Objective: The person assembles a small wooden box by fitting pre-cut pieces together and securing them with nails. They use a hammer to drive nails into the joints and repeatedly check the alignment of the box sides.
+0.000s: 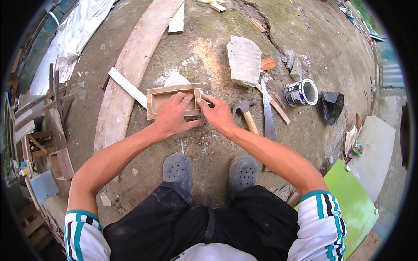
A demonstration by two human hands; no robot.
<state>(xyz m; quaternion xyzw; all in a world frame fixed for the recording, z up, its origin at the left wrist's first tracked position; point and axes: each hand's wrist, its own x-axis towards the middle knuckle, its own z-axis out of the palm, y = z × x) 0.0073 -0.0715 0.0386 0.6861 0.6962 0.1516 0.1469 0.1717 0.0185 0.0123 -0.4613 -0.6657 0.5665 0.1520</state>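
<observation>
A small shallow wooden box [173,88] with pale strip walls sits on the ground ahead of my feet. My left hand [170,114] reaches over its near wall, fingers inside and thumb outside, gripping it. At the box's right end, my right hand [217,115] has its thumb and fingers closed on the end wall; whether a small nail is also between them cannot be made out. Just right of that hand lies a claw hammer [249,119] with a wooden handle. Beyond it is a handsaw blade [267,113].
A long board [130,65] and a white strip [127,87] lie left of the box. A concrete block [244,61] is ahead. To the right are a paint can [301,92], a black bag [332,107] and a green panel [348,202]. Scrap wood [43,113] piles up left.
</observation>
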